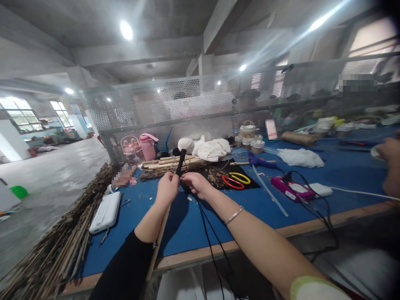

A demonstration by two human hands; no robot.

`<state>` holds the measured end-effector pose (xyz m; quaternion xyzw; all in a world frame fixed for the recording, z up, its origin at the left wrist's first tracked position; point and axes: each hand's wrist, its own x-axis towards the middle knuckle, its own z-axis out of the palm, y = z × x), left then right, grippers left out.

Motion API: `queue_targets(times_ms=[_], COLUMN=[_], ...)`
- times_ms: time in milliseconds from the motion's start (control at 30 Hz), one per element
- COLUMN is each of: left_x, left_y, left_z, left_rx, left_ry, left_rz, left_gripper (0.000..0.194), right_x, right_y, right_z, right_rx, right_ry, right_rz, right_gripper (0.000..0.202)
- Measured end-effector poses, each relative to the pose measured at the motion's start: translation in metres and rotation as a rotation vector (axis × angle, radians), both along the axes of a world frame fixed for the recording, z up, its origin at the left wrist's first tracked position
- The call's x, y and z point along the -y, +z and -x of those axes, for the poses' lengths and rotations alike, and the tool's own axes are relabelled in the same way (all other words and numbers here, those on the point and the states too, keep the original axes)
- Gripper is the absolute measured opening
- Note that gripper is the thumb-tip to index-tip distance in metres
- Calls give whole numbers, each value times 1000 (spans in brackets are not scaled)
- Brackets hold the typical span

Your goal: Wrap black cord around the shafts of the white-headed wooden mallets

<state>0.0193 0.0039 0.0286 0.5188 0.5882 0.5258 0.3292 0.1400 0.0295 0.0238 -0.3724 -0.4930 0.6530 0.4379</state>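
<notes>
Left hand (168, 187) pinches the stick (163, 230) slanting over the table's (250, 216) near edge, right hand (196, 184) just beside, hold unclear

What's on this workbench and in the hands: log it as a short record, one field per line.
Left hand: holds a wooden stick with a black-wrapped upper section
Upper end: white ball
Right hand: close beside the stick; exact grip unclear
Below right hand: black cords, hanging
Surface: blue tabletop
Cutting tool: scissors, red and yellow handles, on black cloth
Left side: white power bank, twig bundle
Right side: magenta device
Back: pink bottle
Right edge: another person's hand
</notes>
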Motion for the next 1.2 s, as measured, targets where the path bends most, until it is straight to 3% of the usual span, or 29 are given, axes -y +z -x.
queue_targets(times_ms=[167, 300, 467, 633, 800, 1033, 1200], left_x=[2, 4, 4, 3, 4, 10, 12], left_y=[8, 12, 9, 3, -3, -7, -3], left_z=[-3, -2, -5, -9, -14, -24, -24], left_rx=[327, 475, 467, 337, 268, 195, 239], left_ry=[-170, -279, -284, -266, -264, -297, -271], left_rz=[109, 91, 20, -54, -69, -127, -135], left_gripper=[11, 15, 24, 24, 20, 37, 29], right_x=[0, -2, -5, -8, -11, -11, -12], right_y=[3, 1, -2, -4, -6, -4, -2], right_z=[-4, -4, -4, -8, -12, -17, -22], right_rx=[23, 40, 33, -2, -6, -48, -60], right_ry=[-49, -62, -36, -45, 47, 292, 275], right_rz=[-141, -174, -205, -214, -212, -173, -213], right_gripper=[25, 29, 26, 25, 31, 34, 33])
